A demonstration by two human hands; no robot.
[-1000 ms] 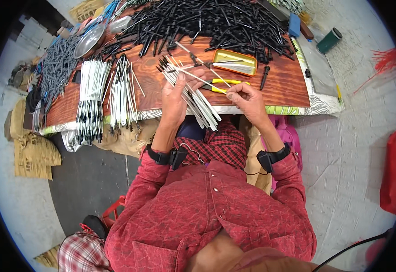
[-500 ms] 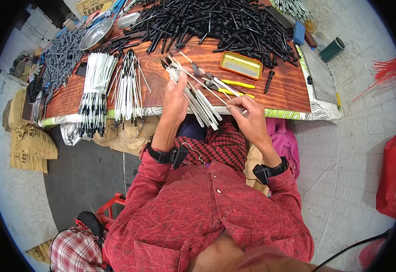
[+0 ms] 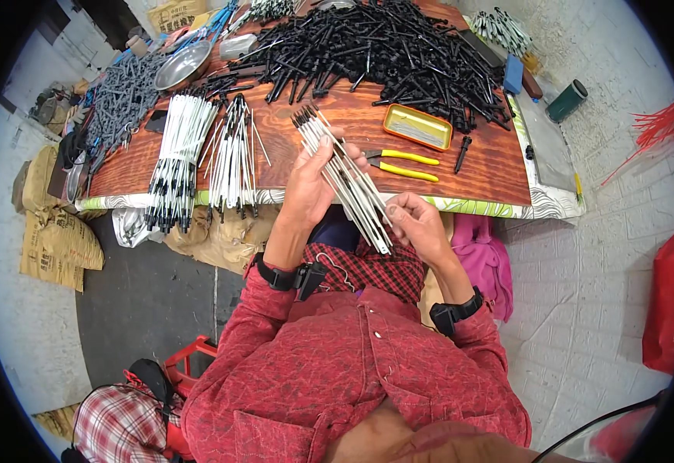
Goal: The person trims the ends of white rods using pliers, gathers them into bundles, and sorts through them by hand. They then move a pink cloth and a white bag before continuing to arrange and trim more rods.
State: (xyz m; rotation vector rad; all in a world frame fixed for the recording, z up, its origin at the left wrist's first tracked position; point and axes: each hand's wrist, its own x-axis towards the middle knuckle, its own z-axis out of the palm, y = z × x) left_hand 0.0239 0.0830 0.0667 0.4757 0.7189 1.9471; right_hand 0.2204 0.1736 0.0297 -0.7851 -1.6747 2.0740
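Observation:
My left hand [image 3: 311, 181] is closed round a bundle of thin white rods [image 3: 356, 204] with dark tips at the upper end. The bundle slants down to the right, over the table's near edge. My right hand [image 3: 416, 225] is pinched at the bundle's right side, close to its lower end, seemingly on one white rod; its fingertips partly cover the spot. Beyond the hands lie yellow-handled pliers [image 3: 410, 157], their jaws partly hidden behind the left fingers. An orange-rimmed tin [image 3: 389, 116] holding thin pins or rods stands behind the pliers.
A large heap of black plastic stakes [image 3: 383, 58] covers the table's far side. To the left lie a tied white rod bundle [image 3: 179, 143], a looser one [image 3: 233, 158], grey parts [image 3: 117, 96] and a metal bowl [image 3: 183, 65]. One black stake [image 3: 463, 154] lies right of the tin.
My right hand has brought its rod in from a crossing slant to lie alongside the bundle. The bundle's lower end has come nearer to me, and the pliers show more fully.

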